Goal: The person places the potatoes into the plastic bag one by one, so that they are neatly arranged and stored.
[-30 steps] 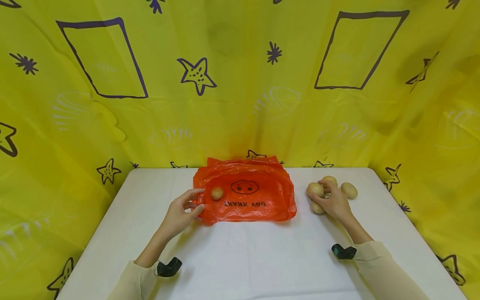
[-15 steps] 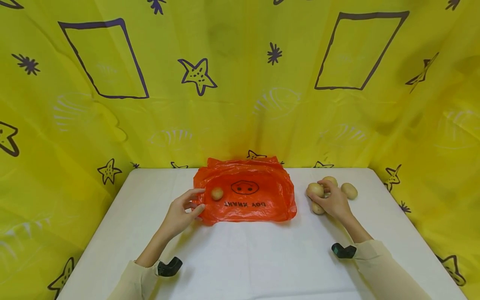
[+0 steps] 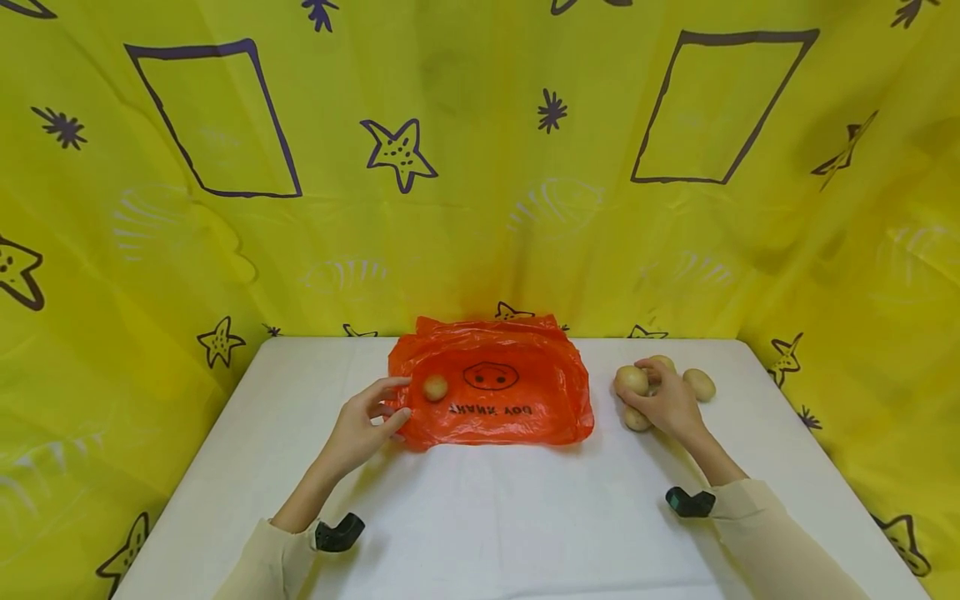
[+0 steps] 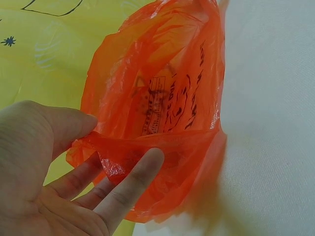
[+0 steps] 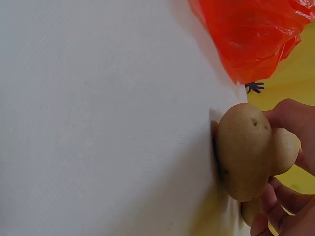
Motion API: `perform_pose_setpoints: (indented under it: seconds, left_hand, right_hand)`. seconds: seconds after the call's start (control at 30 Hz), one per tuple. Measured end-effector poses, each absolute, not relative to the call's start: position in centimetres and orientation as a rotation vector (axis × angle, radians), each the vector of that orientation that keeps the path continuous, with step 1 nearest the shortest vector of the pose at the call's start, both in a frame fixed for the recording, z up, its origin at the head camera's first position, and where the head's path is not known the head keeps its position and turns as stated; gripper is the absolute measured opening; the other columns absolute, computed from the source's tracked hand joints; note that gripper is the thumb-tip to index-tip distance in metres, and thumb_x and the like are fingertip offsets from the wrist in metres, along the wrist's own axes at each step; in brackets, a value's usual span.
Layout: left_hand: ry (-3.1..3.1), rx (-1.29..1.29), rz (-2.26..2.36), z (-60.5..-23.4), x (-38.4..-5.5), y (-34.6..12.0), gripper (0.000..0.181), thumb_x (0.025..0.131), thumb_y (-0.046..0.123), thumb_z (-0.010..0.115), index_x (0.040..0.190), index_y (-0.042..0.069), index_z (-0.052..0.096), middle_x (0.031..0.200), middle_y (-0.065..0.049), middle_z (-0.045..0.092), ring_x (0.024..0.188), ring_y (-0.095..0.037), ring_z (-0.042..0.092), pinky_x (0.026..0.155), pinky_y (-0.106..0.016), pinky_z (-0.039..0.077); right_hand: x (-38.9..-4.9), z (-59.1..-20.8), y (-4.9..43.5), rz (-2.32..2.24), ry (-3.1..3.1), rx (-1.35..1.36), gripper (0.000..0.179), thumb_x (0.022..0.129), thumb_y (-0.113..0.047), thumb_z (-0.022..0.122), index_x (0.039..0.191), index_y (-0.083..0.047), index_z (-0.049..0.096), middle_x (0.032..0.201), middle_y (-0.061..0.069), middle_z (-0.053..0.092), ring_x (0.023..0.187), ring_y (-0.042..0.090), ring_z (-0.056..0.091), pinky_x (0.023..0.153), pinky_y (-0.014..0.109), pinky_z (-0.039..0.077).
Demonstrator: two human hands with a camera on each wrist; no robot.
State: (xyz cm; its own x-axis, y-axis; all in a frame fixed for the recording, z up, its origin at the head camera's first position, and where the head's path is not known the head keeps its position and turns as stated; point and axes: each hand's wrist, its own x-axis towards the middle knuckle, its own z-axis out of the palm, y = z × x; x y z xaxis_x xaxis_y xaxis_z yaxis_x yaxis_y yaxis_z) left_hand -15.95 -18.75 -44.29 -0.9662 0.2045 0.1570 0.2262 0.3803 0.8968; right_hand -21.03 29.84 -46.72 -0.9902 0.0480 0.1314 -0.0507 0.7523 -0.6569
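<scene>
Head: left grip [image 3: 363, 425] holds red bag [image 3: 551, 392] by its left rim; small potato [image 3: 435, 387] inside, just beside fingertips. Right grip [image 3: 670, 404] pinches pale potato [image 3: 631, 380] within tabletop [image 3: 480, 517] cluster. Left wrist: rim between thumb and fingers. Right wrist: potatoes at fingertips; pinched one unclear.

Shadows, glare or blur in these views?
Head: fairly even light, soft shadows on the table by the left hand and right hand. Left wrist: dimmer, small glints on the bag. Right wrist: also dim, broad shadow beside the potato, glints on the bag. No obvious motion blur in any.
</scene>
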Motion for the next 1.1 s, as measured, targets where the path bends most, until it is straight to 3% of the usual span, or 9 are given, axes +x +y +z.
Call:
perform_pose_setpoints:
  seconds: [0.13,0.37,0.87,1.1]
  left_hand:
    - [-2.589,-0.418,-1.704,-44.3,-16.0,-18.7,0.044,0.095,0.005,0.072,0.137,0.006,0.061,0.125,-0.025,0.065,0.089,-0.03,0.069,0.067,-0.034,0.062]
    - [-2.582,-0.417,-1.709,-44.3,-16.0,-18.8,0.044,0.095,0.004,0.072,0.138,0.005,0.06,0.125,-0.025,0.065,0.09,-0.029,0.069,0.066,-0.033,0.062]
    - [-2.568,-0.449,-1.695,-44.5,-16.2,-18.8,0.044,0.094,0.004,0.073,0.136,0.004,0.061,0.122,-0.023,0.067,0.085,-0.029,0.068,0.065,-0.035,0.062]
    - [-2.563,-0.445,-1.729,-44.4,-16.3,-18.7,0.044,0.094,0.002,0.073,0.136,0.003,0.06,0.121,-0.026,0.066,0.082,-0.028,0.068,0.064,-0.04,0.063]
  right_hand:
    - [-20.8,-46.2,29.8,1.099,-2.805,0.015,0.06,0.09,-0.03,0.08,0.136,-0.001,0.054,0.13,0.031,0.062,0.089,0.032,0.055,0.071,0.035,0.042]
    - [-20.0,-45.3,29.8,1.098,-2.801,0.062,0.06,0.091,-0.025,0.079,0.139,-0.001,0.052,0.131,0.033,0.061,0.101,0.042,0.06,0.078,0.038,0.048]
    - [-18.1,-43.4,29.1,1.074,-2.669,0.161,0.055,0.086,-0.021,0.084,0.133,-0.005,0.059,0.117,0.026,0.067,0.087,0.028,0.055,0.063,0.027,0.042]
    - [-17.0,-42.2,28.3,1.045,-2.632,0.211,0.055,0.085,-0.018,0.085,0.132,-0.006,0.06,0.116,0.024,0.068,0.088,0.032,0.056,0.064,0.029,0.043]
